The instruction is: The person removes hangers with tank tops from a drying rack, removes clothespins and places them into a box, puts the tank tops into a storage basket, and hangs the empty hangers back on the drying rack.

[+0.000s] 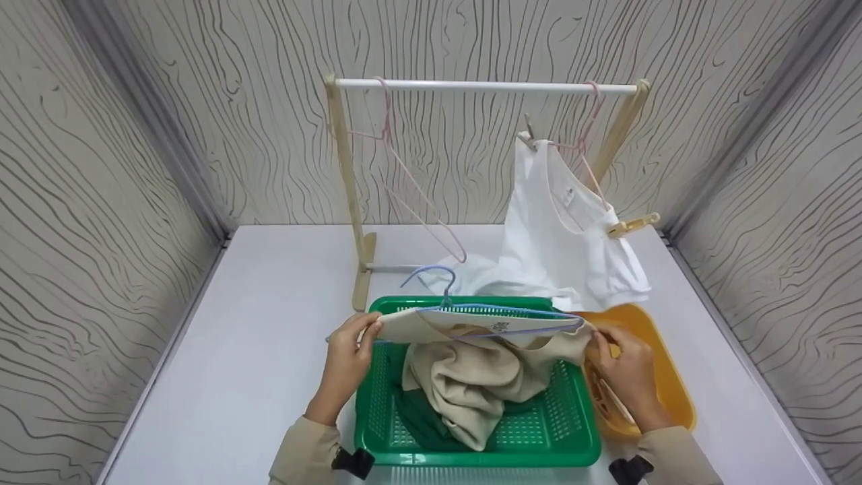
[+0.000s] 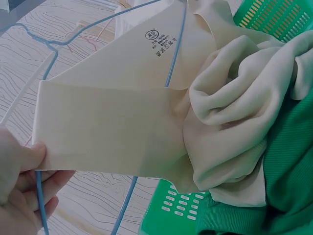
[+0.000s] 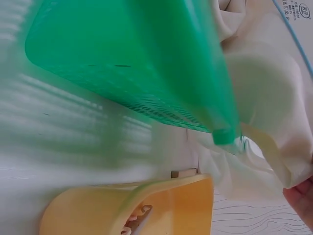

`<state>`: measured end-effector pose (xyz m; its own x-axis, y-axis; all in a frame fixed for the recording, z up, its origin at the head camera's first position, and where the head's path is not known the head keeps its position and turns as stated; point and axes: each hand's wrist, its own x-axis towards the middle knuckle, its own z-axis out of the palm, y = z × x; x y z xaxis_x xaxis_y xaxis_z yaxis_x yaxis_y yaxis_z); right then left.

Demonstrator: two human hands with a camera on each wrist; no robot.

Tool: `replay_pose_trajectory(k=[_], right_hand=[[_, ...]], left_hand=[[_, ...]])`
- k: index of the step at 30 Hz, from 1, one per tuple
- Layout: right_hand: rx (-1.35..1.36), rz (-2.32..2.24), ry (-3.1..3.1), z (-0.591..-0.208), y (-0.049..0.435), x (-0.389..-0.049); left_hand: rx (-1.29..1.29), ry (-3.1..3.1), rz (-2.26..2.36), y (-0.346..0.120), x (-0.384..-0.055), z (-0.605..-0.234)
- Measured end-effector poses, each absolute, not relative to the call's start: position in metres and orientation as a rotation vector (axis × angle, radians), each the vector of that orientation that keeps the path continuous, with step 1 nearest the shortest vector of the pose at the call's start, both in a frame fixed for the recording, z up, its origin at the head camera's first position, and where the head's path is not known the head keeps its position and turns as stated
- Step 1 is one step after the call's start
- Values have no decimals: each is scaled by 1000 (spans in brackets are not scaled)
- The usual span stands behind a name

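A beige tank top (image 1: 465, 384) is stretched between both hands, its lower part bunched in the green basket (image 1: 477, 459). A blue hanger (image 1: 438, 267) runs through its shoulders, hook upward. My left hand (image 1: 347, 353) pinches the left shoulder strap at its outer edge; in the left wrist view, the hanger (image 2: 41, 203) passes down by the fingers. On the other side, my right hand (image 1: 626, 367) pinches the right shoulder near the hanger's end. The printed label (image 2: 155, 40) shows inside the neckline. Dark green cloth (image 1: 421, 417) lies under the top in the basket.
Behind stands a rack with a white rail (image 1: 471, 85) and wooden posts. On it hang a bare pink hanger (image 1: 421, 195) and a white shirt (image 1: 539, 215) held by clothespins (image 1: 633, 225). A yellow bin (image 1: 667, 364) with clothespins stands right of the basket.
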<state>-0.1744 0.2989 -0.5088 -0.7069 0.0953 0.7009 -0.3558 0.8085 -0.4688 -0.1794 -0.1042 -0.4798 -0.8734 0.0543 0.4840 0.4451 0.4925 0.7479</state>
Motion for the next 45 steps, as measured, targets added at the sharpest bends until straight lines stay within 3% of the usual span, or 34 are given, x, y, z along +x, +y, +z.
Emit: replay_pose_trajectory(k=[10,24,45], right_hand=[[284,739,-2286,-510,291,-169],[840,1084,-2643,-506,279,-154],[446,885,-1917,-497,274,-167]], left_hand=[[-397,-2360,-1430,-101,-180,-480],[-365,-2401,-1423,-98,-181,-480],[-459,-2401,-1392,-94,-177,-481]])
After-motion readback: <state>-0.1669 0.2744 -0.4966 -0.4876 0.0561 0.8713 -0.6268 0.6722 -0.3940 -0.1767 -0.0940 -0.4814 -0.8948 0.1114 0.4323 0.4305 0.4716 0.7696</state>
